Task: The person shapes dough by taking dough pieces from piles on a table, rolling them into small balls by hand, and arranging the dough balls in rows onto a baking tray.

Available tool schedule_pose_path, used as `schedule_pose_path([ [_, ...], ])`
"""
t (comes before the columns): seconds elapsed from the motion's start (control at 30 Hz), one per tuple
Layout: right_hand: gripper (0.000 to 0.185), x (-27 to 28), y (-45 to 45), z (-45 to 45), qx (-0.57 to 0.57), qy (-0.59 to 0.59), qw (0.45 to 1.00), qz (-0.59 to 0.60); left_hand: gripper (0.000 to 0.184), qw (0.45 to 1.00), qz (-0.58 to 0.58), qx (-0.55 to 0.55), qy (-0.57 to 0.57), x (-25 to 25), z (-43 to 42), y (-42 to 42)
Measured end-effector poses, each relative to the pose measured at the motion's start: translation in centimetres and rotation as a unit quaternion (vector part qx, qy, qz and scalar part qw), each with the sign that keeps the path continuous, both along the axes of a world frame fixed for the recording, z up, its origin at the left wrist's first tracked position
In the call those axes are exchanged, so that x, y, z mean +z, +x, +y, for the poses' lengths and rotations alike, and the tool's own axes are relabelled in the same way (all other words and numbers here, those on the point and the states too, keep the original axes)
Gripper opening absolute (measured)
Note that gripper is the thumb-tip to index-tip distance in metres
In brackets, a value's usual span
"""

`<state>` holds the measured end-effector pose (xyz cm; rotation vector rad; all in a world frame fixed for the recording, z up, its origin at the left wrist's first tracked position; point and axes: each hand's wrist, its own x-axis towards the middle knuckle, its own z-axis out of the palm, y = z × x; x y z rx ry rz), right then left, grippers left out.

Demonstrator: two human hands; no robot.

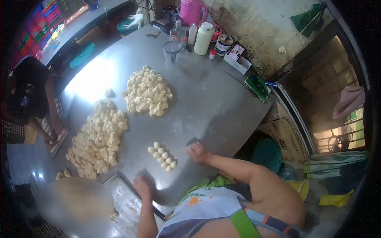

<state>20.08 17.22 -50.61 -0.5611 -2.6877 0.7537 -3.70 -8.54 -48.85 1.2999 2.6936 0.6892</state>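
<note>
On the metal table, my right hand is curled down against the surface, right of a small group of smooth dough balls. My left hand, somewhat blurred, is also curled low over the table, beside the tray's edge. Whatever lies under either palm is hidden. The dough balls sit between my hands, slightly farther forward, in two close rows. Beyond them rests a heap of cut dough pieces. A larger dough heap spreads over the table's left part.
A floury metal tray lies at lower left, beside a blurred round shape. Another person works at the left edge. Bottles, a pink jug, a clear cup and a green tray stand along the far side.
</note>
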Motion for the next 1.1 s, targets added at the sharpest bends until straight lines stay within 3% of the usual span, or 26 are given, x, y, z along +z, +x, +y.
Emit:
schedule_pose_path([
  [0.07, 0.024, -1.7, -2.8, 2.3, -0.035, 0.103, 0.993, -0.038, 0.019, 0.997, 0.053, 0.036, -0.039, -0.6, 2.6, -2.8],
  [0.13, 0.022, -1.5, -7.2, 2.9, -0.138, -0.050, 0.989, 0.015, 0.016, 0.994, 0.098, 0.048, 0.030, -0.8, 6.4, -4.9],
  [0.17, 0.018, 2.1, -9.3, 3.2, -0.149, 0.001, 0.989, -0.007, 0.017, 0.991, 0.020, 0.099, 0.089, 0.5, 8.6, -4.7],
  [0.2, 0.014, 5.5, -10.9, 2.7, -0.150, 0.047, 0.987, -0.027, 0.015, 0.991, -0.002, 0.115, 0.061, -0.2, 9.9, -4.8],
  [0.23, 0.014, 4.5, -11.1, 2.1, -0.126, 0.034, 0.991, -0.028, 0.014, 0.990, -0.022, 0.136, 0.030, -1.2, 9.7, -5.2],
  [0.3, 0.013, 1.4, -10.0, 1.6, -0.131, 0.005, 0.991, 0.004, 0.012, 0.997, 0.035, 0.073, 0.010, -0.9, 8.2, -3.8],
  [0.33, 0.014, 2.1, -8.2, 1.2, -0.098, -0.038, 0.994, -0.040, 0.012, 0.995, 0.033, 0.092, -0.002, -0.1, 6.5, -2.8],
  [0.37, 0.015, 3.0, -6.5, 1.2, -0.067, -0.078, 0.991, -0.083, 0.013, 0.999, -0.014, 0.034, 0.037, 1.6, 5.3, -2.1],
  [0.4, 0.018, 3.3, -4.7, 1.1, -0.037, -0.053, 0.998, -0.028, 0.013, 0.995, -0.058, -0.028, 0.078, 2.7, 4.5, -2.1],
  [0.47, 0.021, 3.7, -3.7, 0.6, -0.006, -0.036, 0.999, 0.029, 0.015, 0.990, -0.120, 0.006, 0.069, 3.1, 3.1, -2.4],
  [0.53, 0.031, 5.1, -4.5, 1.1, -0.080, -0.198, 0.977, -0.030, 0.022, 0.976, -0.209, 0.057, 0.029, 4.2, 3.8, -3.1],
  [0.67, 0.036, 7.1, -13.2, 3.0, -0.048, -0.188, 0.980, 0.034, 0.024, 0.953, -0.242, 0.111, 0.143, 3.7, 10.1, -5.1],
  [0.73, 0.036, 6.2, -16.2, 2.5, -0.041, -0.171, 0.983, 0.053, 0.030, 0.963, -0.195, 0.053, 0.180, 1.4, 12.8, -5.7],
  [0.77, 0.036, 5.5, -17.3, 2.0, -0.010, -0.163, 0.986, 0.015, 0.030, 0.963, -0.194, 0.055, 0.179, 1.2, 13.5, -5.7],
  [0.83, 0.037, 4.4, -17.7, 1.9, 0.020, -0.159, 0.987, -0.024, 0.033, 0.968, -0.244, -0.004, 0.063, 0.8, 14.3, -5.9],
  [0.87, 0.043, 5.1, -17.2, 2.3, 0.010, -0.204, 0.979, -0.018, 0.045, 0.924, -0.382, 0.007, 0.014, 0.8, 14.1, -7.1],
  [0.9, 0.050, 5.8, -16.5, 2.3, 0.000, -0.249, 0.969, -0.013, 0.045, 0.924, -0.383, 0.006, 0.012, 2.2, 14.1, -8.0],
  [0.93, 0.050, 6.6, -15.4, 2.0, 0.000, -0.251, 0.968, -0.016, 0.053, 0.944, -0.321, -0.075, 0.001, 3.7, 13.7, -8.7],
  [0.97, 0.063, 7.3, -14.0, 1.2, -0.064, -0.243, 0.968, -0.002, 0.061, 0.954, -0.258, -0.153, -0.010, 5.0, 13.3, -8.8],
  [1.0, 0.076, 7.8, -12.7, -0.1, -0.129, -0.233, 0.964, 0.013, 0.061, 0.953, -0.262, -0.150, -0.013, 5.5, 13.3, -8.5],
  [1.03, 0.076, 7.7, -11.6, -1.8, -0.129, -0.233, 0.964, 0.015, 0.068, 0.962, -0.175, -0.209, -0.029, 6.1, 14.1, -8.4],
  [1.07, 0.089, 7.5, -10.5, -3.6, -0.156, -0.200, 0.967, -0.033, 0.075, 0.958, -0.085, -0.269, -0.042, 6.5, 14.9, -8.4],
  [1.1, 0.102, 7.8, -9.6, -5.2, -0.183, -0.166, 0.965, -0.083, 0.075, 0.957, -0.083, -0.274, -0.040, 6.2, 15.3, -8.2],
])
